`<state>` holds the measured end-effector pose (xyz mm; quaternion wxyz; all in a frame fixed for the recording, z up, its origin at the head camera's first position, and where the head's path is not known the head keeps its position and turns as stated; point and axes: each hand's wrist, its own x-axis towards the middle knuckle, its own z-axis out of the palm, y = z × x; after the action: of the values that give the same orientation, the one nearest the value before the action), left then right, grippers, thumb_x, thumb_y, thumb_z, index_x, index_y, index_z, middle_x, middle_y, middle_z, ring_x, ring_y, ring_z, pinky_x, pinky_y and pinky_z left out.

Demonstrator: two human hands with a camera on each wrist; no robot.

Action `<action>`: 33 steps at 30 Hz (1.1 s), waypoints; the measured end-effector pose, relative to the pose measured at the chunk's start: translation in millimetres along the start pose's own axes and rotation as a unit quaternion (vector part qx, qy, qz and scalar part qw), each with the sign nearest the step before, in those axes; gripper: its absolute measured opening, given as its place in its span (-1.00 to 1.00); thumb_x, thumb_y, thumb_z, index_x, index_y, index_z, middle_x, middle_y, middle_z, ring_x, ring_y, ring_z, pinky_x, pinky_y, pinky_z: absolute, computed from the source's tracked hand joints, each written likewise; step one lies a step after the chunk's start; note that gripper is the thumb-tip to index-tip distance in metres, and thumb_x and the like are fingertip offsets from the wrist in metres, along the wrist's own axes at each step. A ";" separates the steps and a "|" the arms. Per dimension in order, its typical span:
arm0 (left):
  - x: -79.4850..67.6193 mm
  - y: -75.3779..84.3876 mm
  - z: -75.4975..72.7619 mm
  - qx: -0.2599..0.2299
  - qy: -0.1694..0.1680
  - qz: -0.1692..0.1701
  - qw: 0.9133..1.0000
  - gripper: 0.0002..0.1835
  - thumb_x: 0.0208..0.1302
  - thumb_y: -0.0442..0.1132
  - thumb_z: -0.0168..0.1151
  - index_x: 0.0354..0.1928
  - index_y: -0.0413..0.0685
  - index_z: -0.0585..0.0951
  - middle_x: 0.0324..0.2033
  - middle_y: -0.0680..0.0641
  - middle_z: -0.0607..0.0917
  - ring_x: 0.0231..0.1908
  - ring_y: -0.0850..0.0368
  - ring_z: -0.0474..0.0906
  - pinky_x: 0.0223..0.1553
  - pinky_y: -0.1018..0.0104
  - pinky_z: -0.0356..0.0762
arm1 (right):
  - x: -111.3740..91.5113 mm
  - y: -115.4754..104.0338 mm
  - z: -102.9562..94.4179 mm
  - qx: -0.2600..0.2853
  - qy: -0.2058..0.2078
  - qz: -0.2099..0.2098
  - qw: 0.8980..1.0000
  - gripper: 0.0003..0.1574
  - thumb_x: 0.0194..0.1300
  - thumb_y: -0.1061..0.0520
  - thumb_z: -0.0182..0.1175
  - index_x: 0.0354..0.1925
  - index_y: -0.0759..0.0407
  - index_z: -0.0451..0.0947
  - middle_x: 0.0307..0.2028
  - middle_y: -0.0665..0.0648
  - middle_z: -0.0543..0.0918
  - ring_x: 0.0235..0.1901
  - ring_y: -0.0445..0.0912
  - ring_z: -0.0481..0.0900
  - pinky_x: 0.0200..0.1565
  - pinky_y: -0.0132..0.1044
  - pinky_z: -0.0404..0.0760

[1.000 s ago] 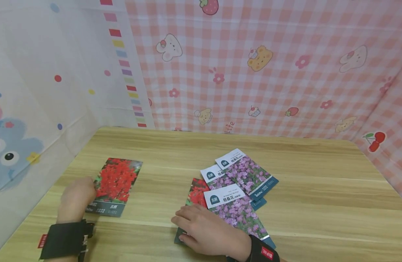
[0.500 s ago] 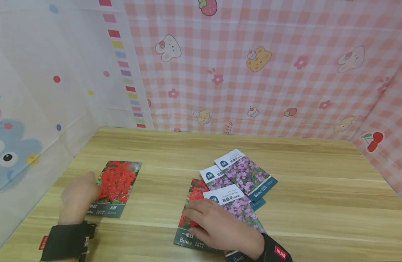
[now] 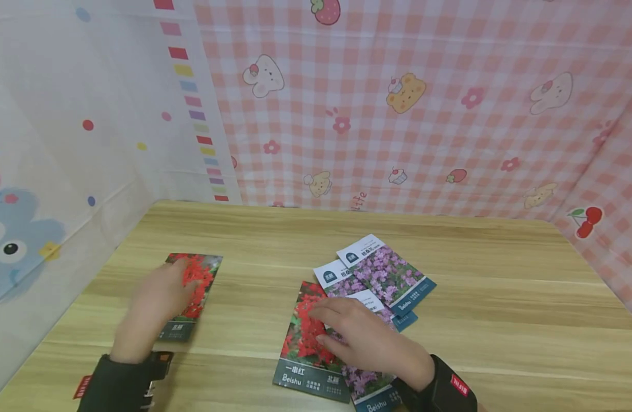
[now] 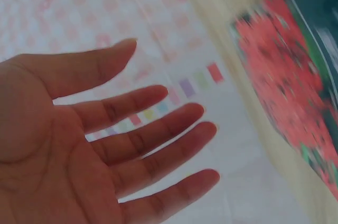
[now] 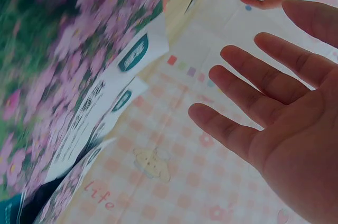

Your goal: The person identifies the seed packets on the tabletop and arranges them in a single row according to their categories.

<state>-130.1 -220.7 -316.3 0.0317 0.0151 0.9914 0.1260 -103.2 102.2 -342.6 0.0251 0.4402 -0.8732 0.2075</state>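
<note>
My left hand is over a red-flower seed packet on the left of the table and covers its left part. In the left wrist view that hand has spread fingers and an empty palm, with the red-flower packet apart from it. My right hand lies above a second red-flower seed packet and a purple-flower packet, partly hiding both. Seen from the right wrist, the hand holds nothing, fingers extended. Two more purple-flower packets overlap just behind.
The packets lie on a wood-grain table. A pink checked cloth hangs along the back and right side. On the left hangs a white cloth with printed dots and cartoon figures.
My left hand has moved right, from the left red packet's edge to over it. My right hand has shifted right, uncovering more of the middle red packet. The packets stay almost in place.
</note>
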 end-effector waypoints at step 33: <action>-20.0 95.5 51.2 -0.108 -0.094 0.180 0.973 -0.55 0.11 -0.19 0.30 -0.01 -0.30 0.51 -0.23 -0.21 0.62 -0.18 -0.11 0.54 -0.12 0.00 0.48 | -8.0 28.9 -8.3 0.037 -0.096 0.117 0.988 -0.47 0.09 0.18 0.30 0.05 0.30 0.48 -0.02 0.22 0.54 -0.02 0.04 0.49 -0.06 -0.12 0.51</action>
<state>-104.7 -116.3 -340.6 0.1025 0.2017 0.9457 0.2335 -122.1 126.7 -346.7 -0.0994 0.3531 -0.9090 0.1978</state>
